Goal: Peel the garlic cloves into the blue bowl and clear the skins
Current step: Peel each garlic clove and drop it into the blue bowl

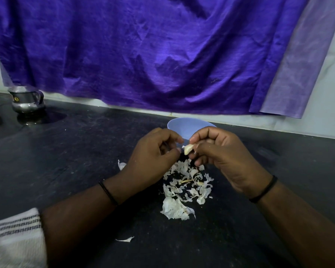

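One garlic clove (188, 149) sat at frame centre, pinched by the right hand (223, 158); the left hand (153, 157), fingers curled, picked at its skin just before the blue bowl (189, 126), probably so scraps joined the skins (186, 188) on the dark counter (66, 161) below.

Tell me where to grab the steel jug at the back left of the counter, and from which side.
Take the steel jug by its loop handle, coming from the right. The jug stands upright with the handle on its right, toward open counter; its rounded, shiny body looks harder to hold securely.
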The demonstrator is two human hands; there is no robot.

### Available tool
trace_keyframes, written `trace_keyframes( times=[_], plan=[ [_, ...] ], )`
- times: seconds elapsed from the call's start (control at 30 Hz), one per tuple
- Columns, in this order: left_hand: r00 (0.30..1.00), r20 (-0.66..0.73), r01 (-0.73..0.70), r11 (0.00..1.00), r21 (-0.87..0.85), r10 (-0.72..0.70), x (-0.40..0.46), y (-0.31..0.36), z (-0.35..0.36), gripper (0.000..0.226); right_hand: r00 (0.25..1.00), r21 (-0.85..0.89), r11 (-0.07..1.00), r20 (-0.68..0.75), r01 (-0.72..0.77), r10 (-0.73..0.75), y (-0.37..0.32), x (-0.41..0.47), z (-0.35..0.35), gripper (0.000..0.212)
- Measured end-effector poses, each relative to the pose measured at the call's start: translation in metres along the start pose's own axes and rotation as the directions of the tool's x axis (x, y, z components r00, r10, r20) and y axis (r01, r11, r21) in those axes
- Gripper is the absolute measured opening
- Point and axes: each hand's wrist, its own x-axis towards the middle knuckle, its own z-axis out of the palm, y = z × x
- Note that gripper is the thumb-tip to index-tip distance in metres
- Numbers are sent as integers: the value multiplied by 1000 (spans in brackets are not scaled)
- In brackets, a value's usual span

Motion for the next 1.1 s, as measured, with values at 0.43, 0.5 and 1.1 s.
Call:
trace_keyframes(
  times=[0.43, 0.5, 1.1],
  plan=[
    [999, -12, 44, 926, -374, -52, -2, 9, 0, 12, 998, 59, 998, -57, 14, -10, 0, -2, 3, 18],
    [998, -15, 54, 920, -388, -65, -3, 9, 0, 9, 997, 87, 996, -81, 6, 1, 0, -3, 4, 21],
    [996, 11, 90, 965, -248, -90, -5, 8, 0, 1, 988, 68, 995, -131, -78, 87, 2, -4, 10, 18]
  ],
)
